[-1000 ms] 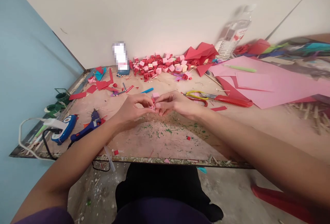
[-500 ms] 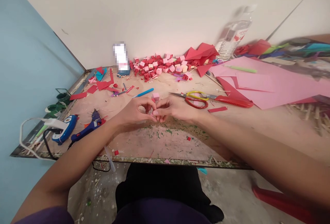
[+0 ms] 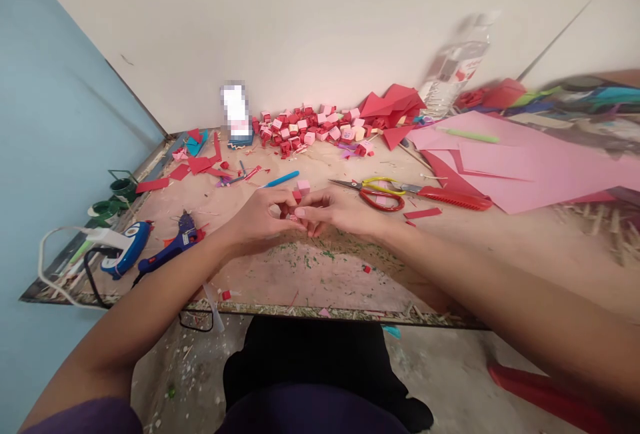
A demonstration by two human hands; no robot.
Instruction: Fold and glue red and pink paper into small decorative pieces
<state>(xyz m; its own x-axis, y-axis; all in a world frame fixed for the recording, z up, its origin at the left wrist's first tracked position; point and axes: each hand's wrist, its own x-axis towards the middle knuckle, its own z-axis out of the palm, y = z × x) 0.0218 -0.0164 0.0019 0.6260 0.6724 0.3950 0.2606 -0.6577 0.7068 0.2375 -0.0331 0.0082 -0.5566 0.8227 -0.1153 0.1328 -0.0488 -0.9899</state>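
My left hand (image 3: 260,217) and my right hand (image 3: 335,211) meet fingertip to fingertip over the middle of the worktable (image 3: 320,274). Together they pinch a small pink and red paper piece (image 3: 295,215), mostly hidden by the fingers. A little pink cube (image 3: 303,187) sits on the table just beyond my fingertips. Both hands rest low, near the table surface.
A heap of red and pink paper cubes (image 3: 310,131) lies by the back wall. Scissors (image 3: 375,193) and a red cutter (image 3: 450,197) lie right of my hands. Pink sheets (image 3: 510,161) cover the right side. Two glue guns (image 3: 150,251) lie left. A bottle (image 3: 453,71) leans on the wall.
My hands have lowered slightly toward the table and closed tighter round the small paper piece; it shows less than one second ago.
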